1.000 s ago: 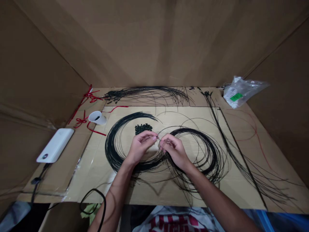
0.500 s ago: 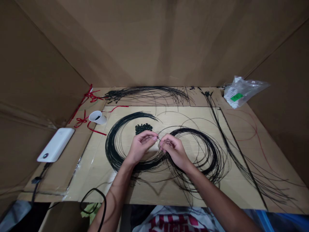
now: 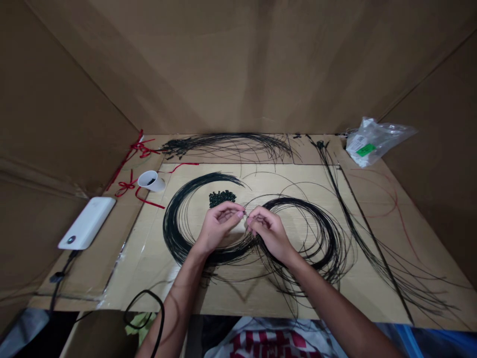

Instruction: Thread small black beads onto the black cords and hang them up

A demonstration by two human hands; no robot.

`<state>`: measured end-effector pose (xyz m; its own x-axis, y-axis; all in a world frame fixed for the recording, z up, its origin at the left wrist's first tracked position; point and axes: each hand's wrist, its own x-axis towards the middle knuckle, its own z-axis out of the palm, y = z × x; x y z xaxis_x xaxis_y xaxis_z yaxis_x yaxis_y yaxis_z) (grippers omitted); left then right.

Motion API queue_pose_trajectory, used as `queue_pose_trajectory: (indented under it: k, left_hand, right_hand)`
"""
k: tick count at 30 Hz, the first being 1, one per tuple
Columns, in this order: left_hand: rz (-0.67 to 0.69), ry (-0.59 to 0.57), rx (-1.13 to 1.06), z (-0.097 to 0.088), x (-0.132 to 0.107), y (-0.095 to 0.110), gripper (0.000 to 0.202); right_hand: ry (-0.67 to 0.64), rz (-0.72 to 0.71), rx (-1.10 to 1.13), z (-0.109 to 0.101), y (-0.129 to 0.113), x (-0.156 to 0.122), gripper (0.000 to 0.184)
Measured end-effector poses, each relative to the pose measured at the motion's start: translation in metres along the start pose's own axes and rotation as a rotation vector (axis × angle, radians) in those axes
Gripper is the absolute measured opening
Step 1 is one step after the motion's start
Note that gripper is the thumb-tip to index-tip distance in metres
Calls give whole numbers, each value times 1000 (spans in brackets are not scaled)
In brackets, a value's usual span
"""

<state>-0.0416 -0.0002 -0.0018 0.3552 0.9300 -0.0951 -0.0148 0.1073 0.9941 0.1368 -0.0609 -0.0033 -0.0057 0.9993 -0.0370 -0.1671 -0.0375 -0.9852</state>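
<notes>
My left hand [image 3: 219, 224] and my right hand [image 3: 271, 232] meet above the table's middle, fingertips nearly touching. Each is closed in a pinch. Between them shows a short stretch of thin black wire, pinched by the right fingers. What the left fingertips hold is too small to make out. Just behind my left hand lies a pile of small dark beads or caps [image 3: 222, 197]. A thick open coil of black wires [image 3: 172, 219] curves around the left side. Under and beside my right hand is a looser round coil of black wires [image 3: 330, 231].
Several black wires with dark ends [image 3: 231, 141] lie along the back; another bundle [image 3: 346, 214] runs down the right. A white cup [image 3: 151, 181] holds dark bits. Red ribbon [image 3: 125, 185], a white power bank [image 3: 87, 223] and a plastic bag [image 3: 367, 144] stand near the cardboard walls.
Almost nothing differs. Both hands keep their pinch at the same spot, and the view has shifted very slightly.
</notes>
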Motion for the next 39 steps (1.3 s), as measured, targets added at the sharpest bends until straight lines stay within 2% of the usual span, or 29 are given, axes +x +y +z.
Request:
queue_pose_trajectory:
  k: [8, 31, 39]
  left_hand:
    - [17, -7, 3, -2, 0, 2, 29]
    - [-21, -7, -34, 1, -1, 2, 31]
    - [-68, -48, -62, 1, -1, 5, 32]
  right_hand:
    - [-1, -7, -10, -1, 1, 0, 26]
    - [-32, -37, 4, -2, 5, -1, 22]
    - [-28, -29, -6, -2, 4, -1, 24]
